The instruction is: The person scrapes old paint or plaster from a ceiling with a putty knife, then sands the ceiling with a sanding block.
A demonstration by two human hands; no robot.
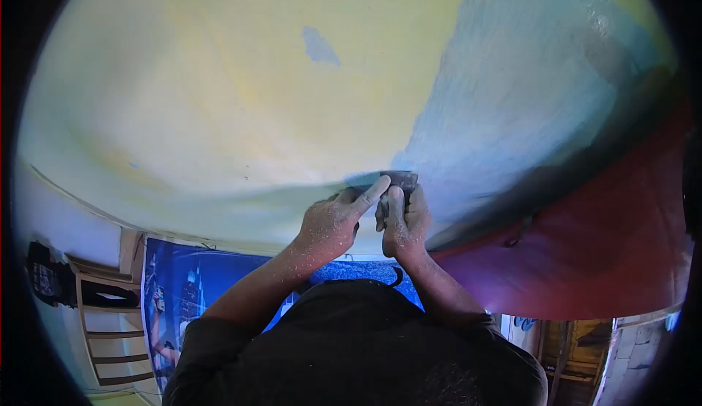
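A small dark flat piece (401,180) lies against the pale painted surface (292,114), near the edge of a light blue area. My right hand (406,219) is closed around it, the thumb pointing up over its lower edge. At its left side, my left hand (336,219) reaches over with the index finger stretched onto the piece; the other fingers are curled and partly hidden. Pale dust covers both hands and forearms.
A red sheet (585,245) hangs at the right. Below left are a blue printed sheet (179,274), a wooden ladder-like frame (117,334) and dark cloth (50,274). Wooden boards (578,347) show at the lower right.
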